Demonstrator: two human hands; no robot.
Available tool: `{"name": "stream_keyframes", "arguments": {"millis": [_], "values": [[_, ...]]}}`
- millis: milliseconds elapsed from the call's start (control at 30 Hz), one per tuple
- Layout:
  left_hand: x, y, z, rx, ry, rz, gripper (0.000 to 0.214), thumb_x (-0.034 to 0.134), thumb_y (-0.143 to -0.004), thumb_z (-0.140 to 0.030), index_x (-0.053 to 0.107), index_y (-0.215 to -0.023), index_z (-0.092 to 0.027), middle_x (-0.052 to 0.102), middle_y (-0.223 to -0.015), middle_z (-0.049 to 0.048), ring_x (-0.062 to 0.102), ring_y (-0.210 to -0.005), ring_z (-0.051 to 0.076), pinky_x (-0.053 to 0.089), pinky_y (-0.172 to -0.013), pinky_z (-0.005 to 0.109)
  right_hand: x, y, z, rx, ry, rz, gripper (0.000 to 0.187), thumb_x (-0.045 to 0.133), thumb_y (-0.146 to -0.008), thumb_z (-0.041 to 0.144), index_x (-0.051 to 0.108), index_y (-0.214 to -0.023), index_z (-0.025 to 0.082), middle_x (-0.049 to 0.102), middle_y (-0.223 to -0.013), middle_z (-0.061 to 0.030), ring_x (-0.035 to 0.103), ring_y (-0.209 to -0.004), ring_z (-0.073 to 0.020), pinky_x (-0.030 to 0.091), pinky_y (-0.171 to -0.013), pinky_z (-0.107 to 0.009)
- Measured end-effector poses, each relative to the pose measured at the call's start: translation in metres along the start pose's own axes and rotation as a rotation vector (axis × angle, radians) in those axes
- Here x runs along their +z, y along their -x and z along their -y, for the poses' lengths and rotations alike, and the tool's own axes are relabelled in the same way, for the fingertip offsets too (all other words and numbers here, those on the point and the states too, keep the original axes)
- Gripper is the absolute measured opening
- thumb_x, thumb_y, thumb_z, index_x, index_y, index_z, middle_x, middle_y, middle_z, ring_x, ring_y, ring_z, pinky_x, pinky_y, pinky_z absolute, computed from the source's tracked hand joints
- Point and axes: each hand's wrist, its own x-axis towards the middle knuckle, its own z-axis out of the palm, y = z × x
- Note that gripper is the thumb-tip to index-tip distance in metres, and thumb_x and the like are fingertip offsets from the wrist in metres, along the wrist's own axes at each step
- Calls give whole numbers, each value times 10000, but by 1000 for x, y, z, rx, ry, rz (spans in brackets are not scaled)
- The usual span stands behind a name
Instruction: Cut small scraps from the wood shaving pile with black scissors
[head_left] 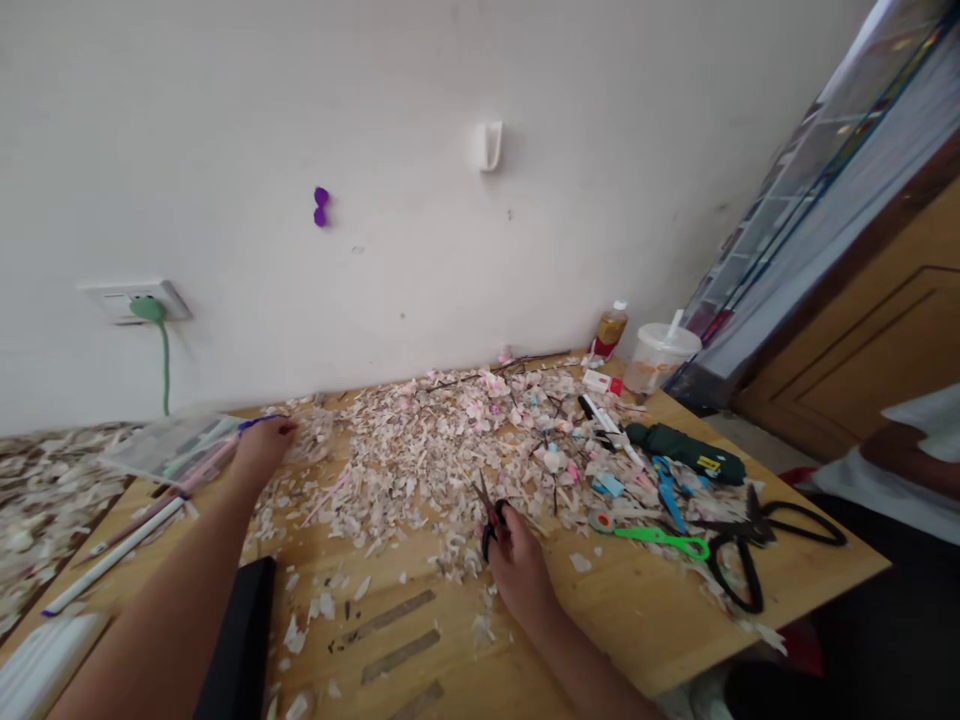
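My right hand (517, 570) is closed round a pair of small black scissors (487, 512), whose blades point up into a wide heap of pale paper scraps (435, 440) on the wooden table (630, 620). My left hand (264, 448) reaches far left with its fingers closed on the edge of a clear plastic bag (169, 446) that holds pens and has a blue strip along its rim. The bag lies flat on the table beside the scraps.
Large black scissors (750, 545), green-handled (664, 540) and blue-handled scissors (667, 490), a dark folded umbrella (686, 450), a bottle (611, 330) and a lidded tub (660, 358) lie right. A black object (240, 640) sits near me. Another person's arm (911, 450) is at the right edge.
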Motion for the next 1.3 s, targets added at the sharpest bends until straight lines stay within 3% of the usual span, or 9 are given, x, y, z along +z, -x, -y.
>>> {"name": "stream_keyframes", "arguments": {"millis": [200, 333, 433, 533, 600, 800, 1067, 1200, 1300], "values": [[-1, 0, 2, 15, -47, -18, 327, 517, -778, -350, 699, -976, -165, 737, -919, 109, 669, -855, 278, 484, -755, 342, -1, -1, 0, -18, -14, 25, 152, 542, -869, 337, 555, -923, 196, 630, -865, -50, 606, -773, -182, 480, -712, -275], [7, 33, -37, 146, -19, -137, 409, 436, -869, -399, 646, -1135, -168, 710, -899, 90, 659, -832, 249, 495, -797, 350, -1, -1, -3, 3, -22, 16, 187, 561, -864, 358, 569, -942, 188, 641, -858, -56, 606, -759, -185, 481, -708, -285], [40, 81, -78, 497, -9, 4, 461, 427, -913, -477, 616, -1220, -191, 653, -1179, 129, 579, -1136, 272, 405, -1020, 411, -1, 0, -4, 14, -31, 18, 201, 556, -866, 369, 568, -946, 186, 646, -855, -61, 613, -758, -191, 485, -706, -291], [83, 122, -109, 494, -72, 112, 597, 424, -909, -567, 439, -1431, -277, 399, -1509, 147, 328, -1393, 369, 300, -1079, 566, -1, -1, -4, 4, -48, 3, 226, 555, -862, 371, 573, -987, 184, 657, -908, -77, 630, -812, -204, 494, -747, -305], [104, 134, -120, 504, -70, 156, 604, 461, -894, -573, 428, -1437, -310, 377, -1530, 124, 281, -1416, 379, 255, -1096, 595, -1, -1, -5, -2, -62, -16, 239, 553, -861, 369, 576, -1012, 185, 660, -947, -88, 635, -849, -209, 497, -769, -310], [119, 120, -131, 501, 206, 121, 257, 493, -871, -323, 693, -996, -220, 681, -1048, 88, 603, -1043, 238, 456, -957, 373, 1, -2, -9, -10, -94, -26, 233, 555, -858, 349, 586, -1021, 185, 654, -934, -83, 633, -836, -201, 504, -761, -303], [73, 77, -159, 242, 176, -53, 361, 317, -925, -331, 625, -1026, -174, 691, -887, 89, 639, -831, 242, 492, -740, 352, 0, -3, -4, 0, -183, -36, 188, 551, -858, 343, 594, -949, 185, 656, -884, -64, 630, -775, -177, 505, -707, -271], [80, 79, -180, 265, 102, -29, 382, 385, -920, -452, 675, -965, -207, 669, -1126, 131, 582, -1092, 311, 435, -919, 444, 2, -4, -8, 2, -197, -46, 191, 554, -854, 336, 605, -954, 181, 662, -888, -64, 625, -771, -176, 502, -699, -269], [109, 95, -195, 323, 53, 55, 538, 365, -908, -602, 590, -1257, -260, 470, -1468, 119, 367, -1365, 351, 296, -1070, 529, 1, -4, -8, 1, -187, -46, 213, 551, -852, 327, 607, -991, 176, 666, -914, -76, 629, -805, -185, 503, -724, -279]]}}
